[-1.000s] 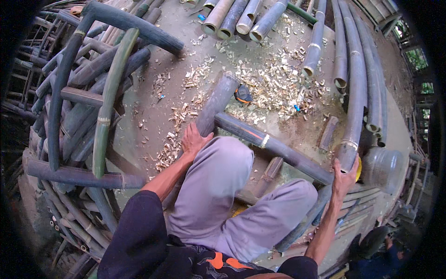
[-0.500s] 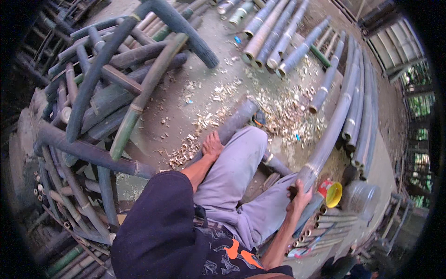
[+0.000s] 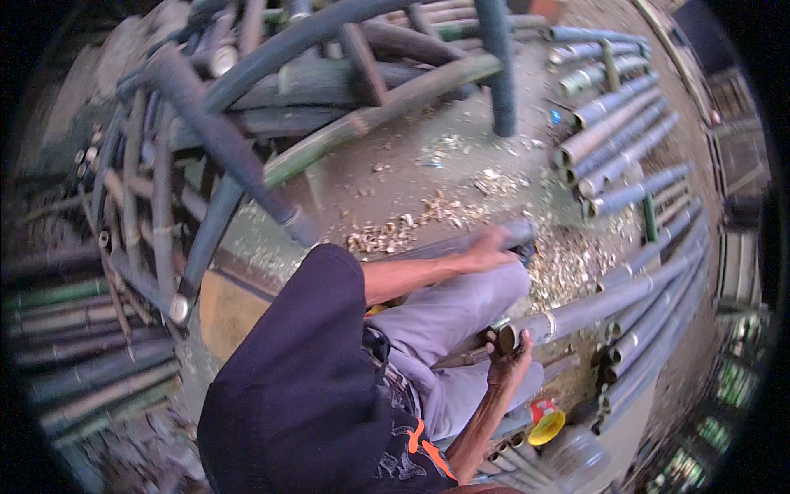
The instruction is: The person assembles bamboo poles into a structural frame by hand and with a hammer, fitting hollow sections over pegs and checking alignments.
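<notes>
In my right hand (image 3: 508, 362) is the near end of a long grey-brown bamboo pole (image 3: 584, 311), my fingers wrapped round it just under its hollow cut mouth. The pole reaches away to the far right. My left hand (image 3: 487, 251) is smeared by motion above my raised left knee, close to a thick dark bamboo piece (image 3: 428, 245) lying beside that leg. Whether those fingers touch it, or are open or closed, does not show. A dark object at the thick piece's far end is partly hidden behind the knee.
Pale shavings (image 3: 568, 267) litter the floor ahead. A bamboo frame (image 3: 239, 148) stands at the left, before stacked poles. Several cut bamboo lengths (image 3: 625, 152) lie at the far right. Near my right arm are a red and yellow container (image 3: 546, 424) and a clear plastic jug (image 3: 580, 455).
The view has turned, so the surroundings have swung clockwise. My left hand has left the thick bamboo piece and moved forward over the knee. My right hand still grips the pole, whose cut end now shows.
</notes>
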